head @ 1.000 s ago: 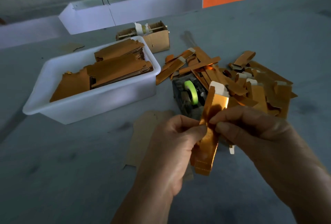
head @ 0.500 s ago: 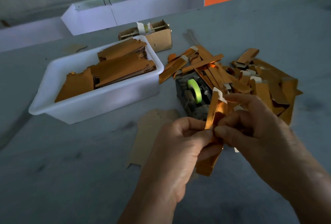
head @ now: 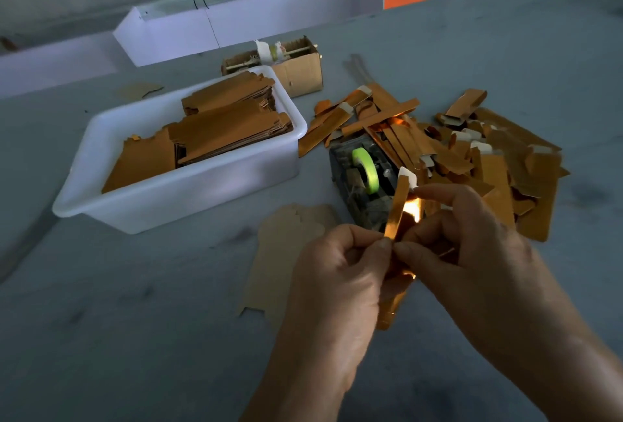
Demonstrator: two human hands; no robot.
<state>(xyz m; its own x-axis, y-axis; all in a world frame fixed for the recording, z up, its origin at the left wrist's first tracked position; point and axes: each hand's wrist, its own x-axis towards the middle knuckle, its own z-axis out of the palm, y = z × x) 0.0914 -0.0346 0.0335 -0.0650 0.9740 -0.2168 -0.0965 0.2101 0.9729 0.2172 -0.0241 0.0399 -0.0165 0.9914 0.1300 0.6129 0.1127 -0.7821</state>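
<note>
Head view: left hand (head: 337, 273) and right hand (head: 472, 253) both pinch a shiny orange carton (head: 397, 206) at lower centre of frame, above the desk (head: 135, 320); tape dispenser (head: 362, 182) just behind.

Left hand (head: 337, 273): enters from the bottom edge, forearm near vertical, back of the hand toward the camera. Fingers curled; thumb and forefinger pinch the middle of the gold carton sleeve (head: 399, 206).

Right hand (head: 472, 253): enters from the lower right corner, forearm diagonal, wrist straight. Thumb tip meets the left thumb tip at the same pinch point. Forefinger arches forward to the sleeve's white upper flap; remaining fingers are curled beneath. The two hands touch at the thumbs.
</note>
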